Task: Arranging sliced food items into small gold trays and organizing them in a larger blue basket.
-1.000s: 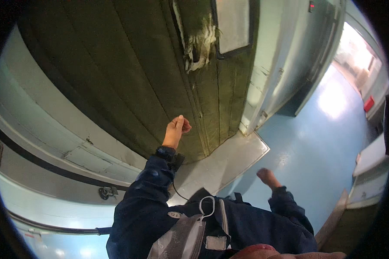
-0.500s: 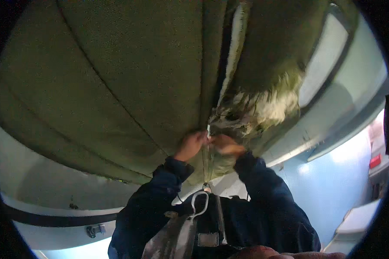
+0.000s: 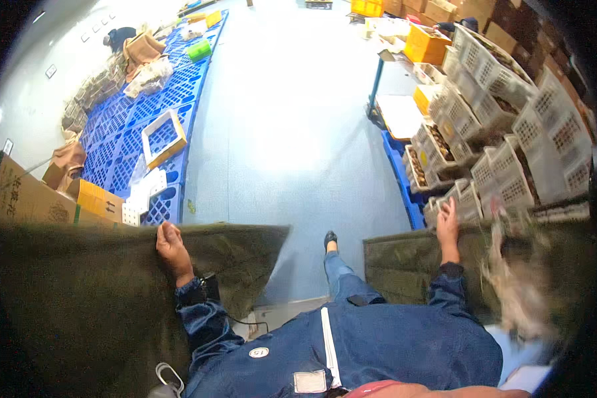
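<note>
Looks like mid-step parting the olive curtain (image 3: 79, 298): left hand (image 3: 171, 247) w/ closed grip on its top edge at lower left, right hand (image 3: 448, 222) spread on the other flap (image 3: 411, 265) at lower right, so prob next needs both pushed wider.

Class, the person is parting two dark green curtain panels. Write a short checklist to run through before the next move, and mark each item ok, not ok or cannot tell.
1. Left hand grips the top edge of the left curtain panel: ok.
2. Right hand grips the right curtain panel: cannot tell, fingers look open.
3. Gap open between the panels: ok.
4. Blue floor past the gap free of things: ok.
5. White crates stacked steadily on the right: cannot tell.
</note>
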The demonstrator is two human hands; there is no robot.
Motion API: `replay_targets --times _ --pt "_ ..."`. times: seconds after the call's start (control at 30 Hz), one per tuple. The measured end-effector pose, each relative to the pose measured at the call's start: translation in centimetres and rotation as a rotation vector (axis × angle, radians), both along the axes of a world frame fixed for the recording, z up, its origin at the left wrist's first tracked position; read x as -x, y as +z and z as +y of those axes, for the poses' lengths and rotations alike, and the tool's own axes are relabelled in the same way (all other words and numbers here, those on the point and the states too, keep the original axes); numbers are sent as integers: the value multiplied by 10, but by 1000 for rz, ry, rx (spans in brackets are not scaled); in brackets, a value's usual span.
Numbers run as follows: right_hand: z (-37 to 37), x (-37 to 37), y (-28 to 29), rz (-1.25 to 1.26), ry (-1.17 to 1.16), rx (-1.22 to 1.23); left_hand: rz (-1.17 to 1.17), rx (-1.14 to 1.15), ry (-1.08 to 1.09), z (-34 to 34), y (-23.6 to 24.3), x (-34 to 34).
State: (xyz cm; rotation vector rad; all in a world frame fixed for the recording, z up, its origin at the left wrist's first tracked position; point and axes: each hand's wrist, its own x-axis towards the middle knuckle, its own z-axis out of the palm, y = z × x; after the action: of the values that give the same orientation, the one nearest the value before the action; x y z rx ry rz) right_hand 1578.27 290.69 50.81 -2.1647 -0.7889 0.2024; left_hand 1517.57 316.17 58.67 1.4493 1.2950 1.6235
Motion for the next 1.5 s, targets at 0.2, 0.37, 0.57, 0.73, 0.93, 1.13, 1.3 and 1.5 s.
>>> replay_targets --times 0.2,0.37,0.57,0.73,0.93,1.13,1.3,1.5 --pt "75 -80 -127 -33 -128 346 -11 304 420 101 -91 15" --pt "196 -127 -124 184 53 388 -566 720 367 145 -138 -35" --pt "475 -106 -80 104 592 346 -436 822 263 231 -130 -99" --pt "648 -70 -69 171 935 398 -532 918 345 340 -157 -107" --pt "720 -147 -136 169 907 746 -573 979 174 588 -146 -171" --pt "736 -208 -161 259 461 843 -249 1045 -285 836 -116 -291" --pt "829 -249 -214 218 613 1198 -32 1118 -403 986 -167 -377" --pt "1071 -325 -244 -43 754 912 423 1156 -450 1092 -274 -317"
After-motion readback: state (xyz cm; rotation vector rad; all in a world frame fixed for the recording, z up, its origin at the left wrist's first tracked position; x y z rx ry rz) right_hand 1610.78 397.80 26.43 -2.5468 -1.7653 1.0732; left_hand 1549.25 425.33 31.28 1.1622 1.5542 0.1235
